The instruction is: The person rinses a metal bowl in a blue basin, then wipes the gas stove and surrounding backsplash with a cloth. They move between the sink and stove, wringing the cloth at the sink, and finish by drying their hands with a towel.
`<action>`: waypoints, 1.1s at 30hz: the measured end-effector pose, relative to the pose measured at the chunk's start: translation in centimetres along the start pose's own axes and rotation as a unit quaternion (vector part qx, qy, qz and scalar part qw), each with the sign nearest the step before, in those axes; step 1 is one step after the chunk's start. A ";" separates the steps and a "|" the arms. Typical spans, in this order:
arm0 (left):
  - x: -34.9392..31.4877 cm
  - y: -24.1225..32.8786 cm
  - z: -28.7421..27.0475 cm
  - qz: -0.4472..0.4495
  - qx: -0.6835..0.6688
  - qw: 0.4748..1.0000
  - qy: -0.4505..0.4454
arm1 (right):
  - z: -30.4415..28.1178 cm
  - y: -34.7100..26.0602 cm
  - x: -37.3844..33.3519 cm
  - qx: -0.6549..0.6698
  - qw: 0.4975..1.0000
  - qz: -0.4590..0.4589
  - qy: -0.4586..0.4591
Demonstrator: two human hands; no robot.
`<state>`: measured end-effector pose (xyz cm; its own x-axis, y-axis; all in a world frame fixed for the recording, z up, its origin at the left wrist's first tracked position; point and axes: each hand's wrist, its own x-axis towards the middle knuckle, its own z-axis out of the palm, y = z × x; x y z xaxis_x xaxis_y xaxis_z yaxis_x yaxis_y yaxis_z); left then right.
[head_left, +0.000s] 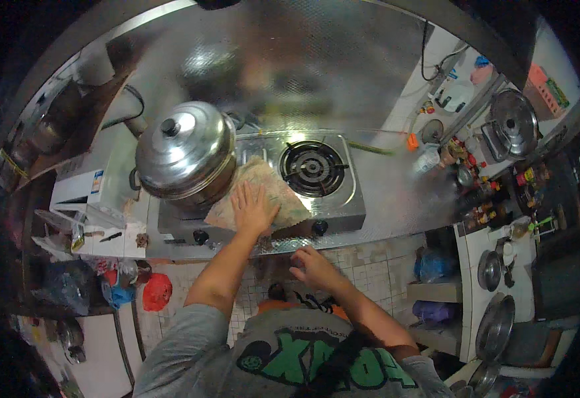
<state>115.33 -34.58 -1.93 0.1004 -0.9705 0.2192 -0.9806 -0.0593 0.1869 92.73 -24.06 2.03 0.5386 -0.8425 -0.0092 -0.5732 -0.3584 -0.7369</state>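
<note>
My left hand [253, 209] lies flat with fingers spread on a pale patterned cloth [290, 202]. The cloth covers the middle of a two-burner gas stove [353, 222], between a large lidded metal pot [184, 156] and the bare right burner [313, 168]. The domed lid [187, 132] with its black knob sits on the pot, which hides the left burner. Just off the stove's front edge, my right hand [318, 266] hangs with its fingers curled in, and nothing shows in it. Control knobs [200, 237] stick out along the stove front.
A shiny metal sheet [290, 73] rises behind the stove. Bottles and jars [479, 212] crowd the right corner, under a hung pan lid [512, 123]. At the left stand a white box-shaped appliance [91, 182] and a counter with a small knife [111, 237]. A red bag [157, 292] hangs below.
</note>
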 end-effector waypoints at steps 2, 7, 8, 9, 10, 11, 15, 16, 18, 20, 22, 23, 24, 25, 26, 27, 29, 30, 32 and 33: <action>-0.3 0.5 2.0 0.028 0.002 1.000 -0.003 | -0.5 2.3 -0.7 0.028 0.999 0.022 -0.002; -1.6 3.3 4.0 0.142 -0.019 0.984 -0.109 | -1.8 8.5 -2.5 0.003 0.997 0.076 -0.009; -1.9 4.5 3.2 0.208 -0.007 0.973 -0.100 | -2.4 9.1 -2.6 0.003 0.998 0.063 -0.010; -1.9 5.7 3.6 0.263 -0.012 0.958 -0.113 | -3.1 9.9 -2.8 0.003 0.999 0.051 -0.011; -1.8 7.1 4.3 0.319 -0.019 0.939 -0.126 | -4.0 10.7 -3.2 0.011 0.998 0.057 -0.038; -1.6 7.9 4.5 0.366 -0.020 0.920 -0.139 | -5.2 10.8 -3.0 0.021 0.996 0.054 -0.068; -1.6 16.4 4.9 0.352 -0.142 0.918 -0.116 | -7.5 15.0 -4.2 0.057 0.996 0.026 -0.060; -1.2 18.0 5.4 0.364 -0.121 0.918 -0.100 | -8.0 16.3 -4.6 0.060 0.996 0.021 -0.057; -0.3 21.5 6.2 0.397 -0.034 0.916 -0.053 | -9.4 18.7 -5.7 0.066 0.996 0.014 -0.057; 0.4 24.2 7.3 0.325 -0.023 0.943 -0.069 | -10.8 20.4 -7.5 0.052 0.996 0.031 -0.058; 1.5 26.7 8.2 0.260 -0.002 0.962 -0.082 | -12.0 22.5 -9.1 0.068 0.995 0.016 -0.065; 2.1 27.8 8.3 0.249 0.041 0.963 -0.098 | -12.5 23.3 -9.9 0.079 0.995 0.033 -0.060; 3.0 29.1 7.8 0.241 0.086 0.960 -0.115 | -12.8 23.9 -10.9 0.093 0.993 0.051 -0.053; 4.0 30.1 7.7 0.233 0.130 0.955 -0.131 | -13.2 24.5 -11.8 0.106 0.991 0.070 -0.046; 5.1 30.6 7.9 0.228 0.150 0.949 -0.158 | -12.7 25.5 -12.3 0.117 0.987 0.095 -0.050; 6.3 31.2 7.6 0.218 0.175 0.944 -0.175 | -12.7 26.3 -12.7 0.116 0.984 0.121 -0.060; 8.3 32.2 7.1 0.197 0.221 0.933 -0.204 | -13.4 26.9 -13.1 0.110 0.976 0.170 -0.081; 9.2 31.5 7.9 0.199 0.183 0.951 -0.151 | -13.9 26.8 -13.5 0.111 0.974 0.182 -0.071; 10.7 33.3 5.1 0.228 0.322 0.889 -0.234 | -14.9 26.2 -14.4 0.114 0.970 0.208 -0.048; 11.9 32.8 6.7 0.235 0.331 0.882 -0.239 | -15.1 26.6 -14.6 0.132 0.964 0.227 -0.046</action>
<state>83.25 -49.67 0.35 -0.2707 -0.9026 -0.3348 -0.7938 0.4061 -0.4528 60.34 -27.38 -7.20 0.3283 -0.8446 -0.4229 -0.5922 0.1647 -0.7888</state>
